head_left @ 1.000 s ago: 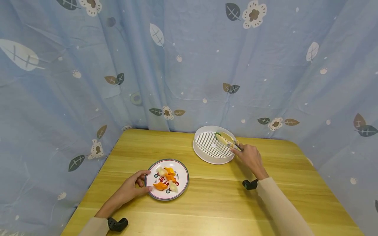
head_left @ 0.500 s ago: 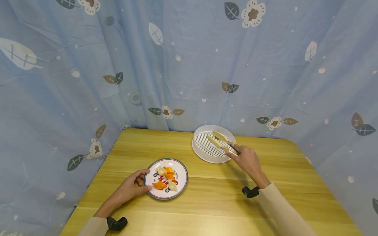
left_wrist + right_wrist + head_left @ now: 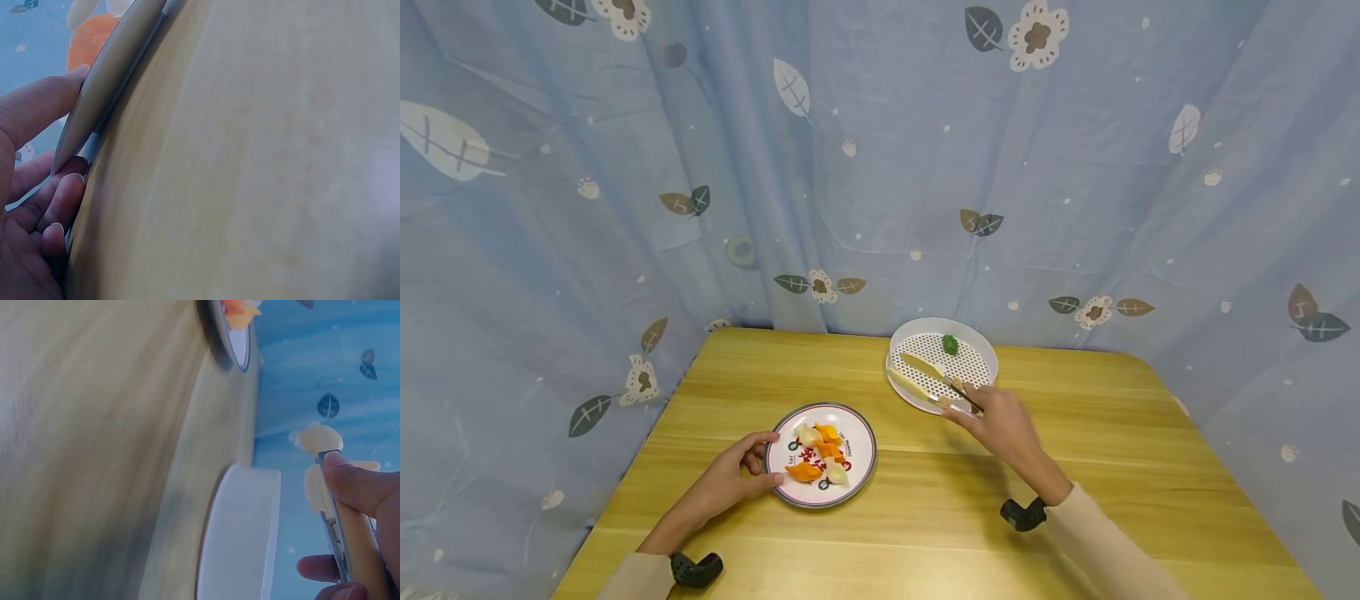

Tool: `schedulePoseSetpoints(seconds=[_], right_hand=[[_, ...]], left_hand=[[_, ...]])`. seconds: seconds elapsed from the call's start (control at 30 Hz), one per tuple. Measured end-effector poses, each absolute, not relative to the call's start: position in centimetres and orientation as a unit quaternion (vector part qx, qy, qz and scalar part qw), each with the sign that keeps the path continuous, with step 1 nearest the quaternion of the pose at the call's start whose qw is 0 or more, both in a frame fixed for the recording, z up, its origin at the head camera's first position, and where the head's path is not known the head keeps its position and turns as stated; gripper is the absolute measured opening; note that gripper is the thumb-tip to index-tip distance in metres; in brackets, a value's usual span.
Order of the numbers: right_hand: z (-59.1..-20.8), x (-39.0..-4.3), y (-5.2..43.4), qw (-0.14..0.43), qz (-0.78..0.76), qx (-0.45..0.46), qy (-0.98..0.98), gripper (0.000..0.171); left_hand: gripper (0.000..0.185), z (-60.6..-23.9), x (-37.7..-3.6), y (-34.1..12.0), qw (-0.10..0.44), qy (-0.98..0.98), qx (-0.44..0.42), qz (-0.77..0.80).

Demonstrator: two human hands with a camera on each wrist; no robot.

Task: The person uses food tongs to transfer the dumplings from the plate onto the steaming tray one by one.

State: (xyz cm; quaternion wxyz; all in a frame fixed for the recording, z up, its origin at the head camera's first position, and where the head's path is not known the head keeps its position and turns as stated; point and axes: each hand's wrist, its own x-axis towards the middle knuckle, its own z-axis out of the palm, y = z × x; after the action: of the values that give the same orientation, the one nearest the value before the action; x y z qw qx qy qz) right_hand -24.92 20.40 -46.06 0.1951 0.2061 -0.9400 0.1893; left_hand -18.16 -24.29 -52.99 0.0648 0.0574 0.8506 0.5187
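Note:
My left hand (image 3: 730,477) holds the left rim of a white plate (image 3: 861,467) with a dark-edged border. In the left wrist view the thumb lies on the rim and the other fingers curl beside and below it. On the plate sit several dumpling-shaped pieces, orange ones (image 3: 805,472) and pale ones (image 3: 837,474). My right hand (image 3: 1003,425) grips a pair of tongs (image 3: 922,365) with pale yellow tips; these are spread apart over a white steamer tray (image 3: 917,348) with a perforated bottom, nothing between them. Inside the tray lies a small green piece (image 3: 951,344).
The wooden table (image 3: 940,517) carries the plate at left and the tray near the back edge. Behind it hangs a blue curtain (image 3: 895,167) with leaf and flower prints. Each wrist wears a black device (image 3: 697,571).
The tongs opened and let go of the green piece, which now lies in the tray. My right hand has drawn left and nearer with the tongs. The left hand stays at the plate.

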Motion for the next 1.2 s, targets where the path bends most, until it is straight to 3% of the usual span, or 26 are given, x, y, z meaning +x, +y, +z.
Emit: schedulePoseSetpoints(seconds=[0.57, 0.87, 1.2], right_hand=[[-47.0, -21.8, 16.9, 0.129, 0.207, 0.221, -0.944, 0.067], [-47.4, -20.7, 15.9, 0.145, 0.205, 0.265, -0.931, 0.062], [-48.2, -20.1, 15.0, 0.126, 0.2, 0.278, -0.931, 0.064]], left_hand=[[0.066, -53.1, -18.1, -24.3, 0.058, 0.848, 0.066, 0.523], [0.066, -53.0, -18.0, -24.3, 0.056, 0.841, 0.064, 0.535], [0.065, -52.8, -18.0, -24.2, 0.06, 0.844, 0.063, 0.529]])
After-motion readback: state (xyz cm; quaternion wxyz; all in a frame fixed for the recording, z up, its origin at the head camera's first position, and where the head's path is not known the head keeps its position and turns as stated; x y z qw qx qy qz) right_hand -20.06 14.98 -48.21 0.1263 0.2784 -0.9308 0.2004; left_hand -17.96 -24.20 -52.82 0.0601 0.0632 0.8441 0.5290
